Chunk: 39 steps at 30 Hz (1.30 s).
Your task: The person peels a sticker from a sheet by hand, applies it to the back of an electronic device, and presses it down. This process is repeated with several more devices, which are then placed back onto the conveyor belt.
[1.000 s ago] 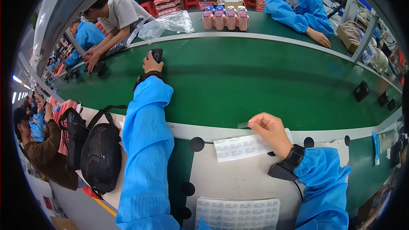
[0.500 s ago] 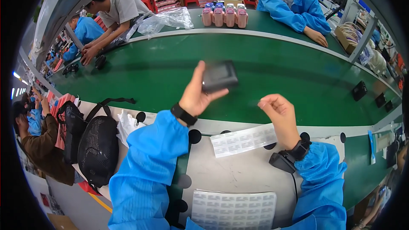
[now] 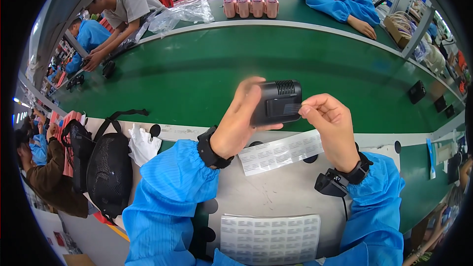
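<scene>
In front of me, my left hand [image 3: 241,111] grips a black box-shaped device [image 3: 278,91] with a slotted vent and a raised panel on the side facing me. A clear label [image 3: 292,109] is pinched between thumb and forefinger of my right hand [image 3: 331,125]; its far end lies over the device's panel, and whether it is stuck there I cannot tell. Just below my hands lies a strip of printed labels [image 3: 281,152], partly behind my right wrist. Nearer to me is a stack of label sheets [image 3: 270,239].
A green conveyor belt [image 3: 197,83] runs across, with several black devices [image 3: 417,92] at its right end. Pink-and-white packages [image 3: 250,6] stand beyond it. At left are a black mesh bag [image 3: 109,175] and white gloves [image 3: 144,145]. Another person's hand [image 3: 362,27] rests across the belt.
The device has turned over in my left hand, now showing its vented side, and has shifted right. My right hand has brought the label up against it.
</scene>
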### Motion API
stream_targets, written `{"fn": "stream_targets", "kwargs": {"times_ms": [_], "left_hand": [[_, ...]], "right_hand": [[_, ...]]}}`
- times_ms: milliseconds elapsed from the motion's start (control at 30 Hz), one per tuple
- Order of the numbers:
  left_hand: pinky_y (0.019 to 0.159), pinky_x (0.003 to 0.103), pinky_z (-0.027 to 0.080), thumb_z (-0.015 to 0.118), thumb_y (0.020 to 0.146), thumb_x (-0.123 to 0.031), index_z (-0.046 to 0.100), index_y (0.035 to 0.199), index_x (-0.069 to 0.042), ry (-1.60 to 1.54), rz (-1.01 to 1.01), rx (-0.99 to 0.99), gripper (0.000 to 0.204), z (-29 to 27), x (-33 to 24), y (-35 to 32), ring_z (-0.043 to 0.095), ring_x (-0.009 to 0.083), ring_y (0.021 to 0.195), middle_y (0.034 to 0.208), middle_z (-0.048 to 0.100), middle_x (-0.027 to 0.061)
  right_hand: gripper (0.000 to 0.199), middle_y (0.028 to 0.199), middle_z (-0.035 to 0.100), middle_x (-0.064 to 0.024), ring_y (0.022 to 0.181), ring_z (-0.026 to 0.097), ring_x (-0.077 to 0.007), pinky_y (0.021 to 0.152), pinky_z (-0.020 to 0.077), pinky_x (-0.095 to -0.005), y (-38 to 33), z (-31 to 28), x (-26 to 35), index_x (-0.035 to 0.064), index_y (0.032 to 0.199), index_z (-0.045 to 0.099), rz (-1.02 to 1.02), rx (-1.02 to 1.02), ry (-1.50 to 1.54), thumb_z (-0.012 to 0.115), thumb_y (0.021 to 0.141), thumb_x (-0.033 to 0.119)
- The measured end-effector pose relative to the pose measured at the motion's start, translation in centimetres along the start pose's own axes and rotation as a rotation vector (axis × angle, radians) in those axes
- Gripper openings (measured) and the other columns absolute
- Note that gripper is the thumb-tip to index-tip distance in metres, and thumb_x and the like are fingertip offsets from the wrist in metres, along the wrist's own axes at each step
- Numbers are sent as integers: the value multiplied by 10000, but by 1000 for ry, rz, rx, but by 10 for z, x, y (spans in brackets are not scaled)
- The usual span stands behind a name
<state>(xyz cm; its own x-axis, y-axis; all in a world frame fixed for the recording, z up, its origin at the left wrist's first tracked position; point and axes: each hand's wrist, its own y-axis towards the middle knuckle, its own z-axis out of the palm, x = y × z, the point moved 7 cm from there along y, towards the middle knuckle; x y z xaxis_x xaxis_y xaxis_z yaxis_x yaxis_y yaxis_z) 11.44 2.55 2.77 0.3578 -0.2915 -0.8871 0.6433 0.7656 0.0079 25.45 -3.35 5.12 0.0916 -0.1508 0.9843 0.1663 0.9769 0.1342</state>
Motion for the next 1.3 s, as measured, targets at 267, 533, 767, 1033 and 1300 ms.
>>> {"fn": "stream_targets", "kwargs": {"times_ms": [267,533,767,1033,1300], "left_hand": [[813,374,512,576,828,-74,231,1274,-112,57,2,23,565,9,1,-5,477,238,1084,1205,382,127],[815,358,517,614,771,20,235,1265,-113,94,9,0,636,10,2,-4,461,225,1097,1196,377,119],[818,353,518,598,776,37,237,1262,-116,102,10,-14,624,9,3,-3,459,222,1103,1192,376,120],[803,360,528,567,783,25,280,1226,-118,146,52,-65,547,10,3,-6,538,203,1021,1157,447,98],[803,354,525,581,763,35,280,1214,-110,168,107,-63,562,13,1,-6,534,203,1018,1148,441,99]], "right_hand": [[51,789,605,-34,709,557,-67,649,444,-184,-3,3,2,-7,839,566,-49,26,-21,575,799,-37],[44,791,605,-39,717,561,-63,659,452,-183,-2,1,0,-16,823,559,-67,26,-88,570,797,-49],[52,782,600,-33,710,553,-56,650,446,-179,-1,0,-3,-12,822,557,-71,15,-160,570,795,-55],[67,713,574,0,641,510,-32,568,410,-168,-5,1,7,5,770,554,-233,-45,-370,597,766,-46],[84,635,544,19,590,480,-26,527,387,-169,-7,3,12,13,729,552,-300,-114,-486,623,729,-33]]}}
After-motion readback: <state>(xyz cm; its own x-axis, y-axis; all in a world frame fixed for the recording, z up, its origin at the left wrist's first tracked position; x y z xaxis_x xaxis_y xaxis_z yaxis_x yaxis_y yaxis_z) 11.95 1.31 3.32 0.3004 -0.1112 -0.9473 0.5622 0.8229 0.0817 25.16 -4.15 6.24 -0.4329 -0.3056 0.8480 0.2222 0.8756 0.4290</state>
